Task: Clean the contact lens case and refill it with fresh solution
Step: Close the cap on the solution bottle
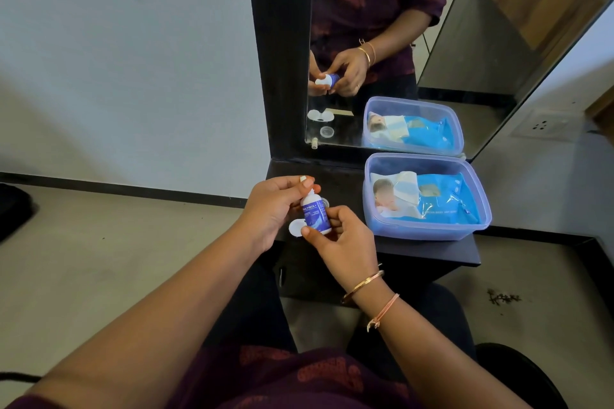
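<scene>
Head view: a clear plastic box (432,233) sits on the black tabletop (335,178) against a mirror (392,26), with a blue pack of wet wipes (445,202) lying inside it. Left of the box, both hands hold 1 small solution bottle (315,214), white on top with a blue label, roughly upright above the tabletop. The left grip (270,209) is narrow, its fingertips pinching the bottle's top. The right grip (347,242), the nearer of the 2 to the box, is curled round the bottle's lower body, thumb across the label. The white contact lens case (295,228) lies on the tabletop left of the box, partly hidden behind the bottle and hands. A small clear cap (325,202) lies between the bottle and the box. 2 bracelets (363,285) circle the right wrist.
</scene>
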